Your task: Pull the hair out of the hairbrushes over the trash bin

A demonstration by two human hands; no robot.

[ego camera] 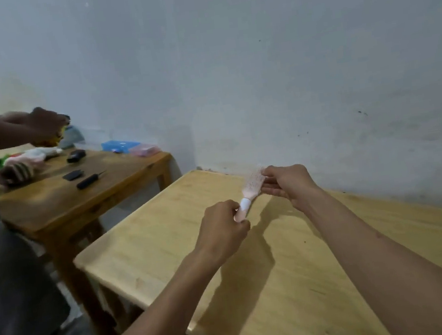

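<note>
Pink hairbrush is held up in the air between both hands, over the far part of the light wooden table, close to the wall. Long axis runs diagonal: handle down toward the near-left, bristle head up toward the far-right. Left hand has its fingers closed round the handle end, pinching it at the tip below the white band. Right hand sits at the head, fingers curled against the bristle side, thumb and fingertips pinched in at the top of the head; can't tell from here if any hair is actually caught between them (head is blurred, no clear clump visible). So the right hand is the one on the working end, the left is just the anchor. Likely pull direction is off the bristles, away from the head toward the right or up. No trash bin visible anywhere in the view, so the brush looks to be over the table, not over a bin; it'd need moving first. Room: wall is tight behind the head, table to the right is bare, left table edge drops to a gap before the darker table where another person's hands are busy
</note>
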